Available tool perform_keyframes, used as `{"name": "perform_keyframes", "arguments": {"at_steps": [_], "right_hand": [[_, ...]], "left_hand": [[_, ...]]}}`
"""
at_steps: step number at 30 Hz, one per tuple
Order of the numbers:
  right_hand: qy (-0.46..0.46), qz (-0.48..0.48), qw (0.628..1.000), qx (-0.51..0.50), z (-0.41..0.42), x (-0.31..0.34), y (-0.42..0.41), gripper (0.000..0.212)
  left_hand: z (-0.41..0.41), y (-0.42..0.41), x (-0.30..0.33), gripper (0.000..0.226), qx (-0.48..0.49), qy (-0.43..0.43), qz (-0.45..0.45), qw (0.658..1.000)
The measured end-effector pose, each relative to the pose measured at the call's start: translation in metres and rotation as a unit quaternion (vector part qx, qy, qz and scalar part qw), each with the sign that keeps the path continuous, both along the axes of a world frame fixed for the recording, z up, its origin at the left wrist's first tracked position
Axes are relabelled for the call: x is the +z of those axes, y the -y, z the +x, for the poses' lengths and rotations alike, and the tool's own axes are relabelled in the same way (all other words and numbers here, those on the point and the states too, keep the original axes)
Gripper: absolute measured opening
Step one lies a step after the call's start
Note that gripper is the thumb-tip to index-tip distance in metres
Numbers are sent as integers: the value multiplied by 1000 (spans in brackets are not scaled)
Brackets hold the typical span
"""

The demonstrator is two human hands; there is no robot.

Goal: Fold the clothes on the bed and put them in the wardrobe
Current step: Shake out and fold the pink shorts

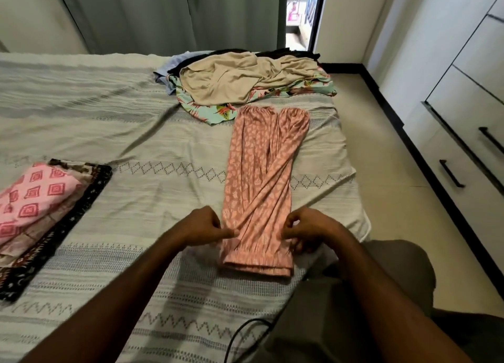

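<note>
While I look down over the wide bed with its grey-and-white striped woven cover [114, 133], white wardrobe drawers with black bar handles [463, 133] stand off its right edge. An unfolded heap of beige, floral green and dark clothes [240, 82] sits at the far right corner. A long pink patterned pair of trousers [259, 177] lies lengthwise along the right edge. A folded stack of pink and black printed garments [41, 204] rests at the left edge. My left hand [201, 223] and right hand [311, 229], apart, each pinch the trousers' near end.
</note>
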State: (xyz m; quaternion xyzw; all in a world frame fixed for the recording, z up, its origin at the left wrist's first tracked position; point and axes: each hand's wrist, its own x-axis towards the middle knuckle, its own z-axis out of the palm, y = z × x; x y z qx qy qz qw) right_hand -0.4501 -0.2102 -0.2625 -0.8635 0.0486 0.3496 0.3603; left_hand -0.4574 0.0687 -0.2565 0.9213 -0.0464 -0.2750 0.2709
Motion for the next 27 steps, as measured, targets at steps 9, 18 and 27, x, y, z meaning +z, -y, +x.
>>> {"name": "perform_keyframes", "arguments": {"at_steps": [9,18,27], "right_hand": [[255,-55,946,-191,105,-1,41,21],[221,113,893,-375,241,-16,60,12],[240,74,857,-450,325,-30,55,64]], "left_hand": [[148,74,14,27,54,106,-185,975],[267,148,2,30,46,127,-243,961],[323,193,-10,26,123,69,-385,912]]}}
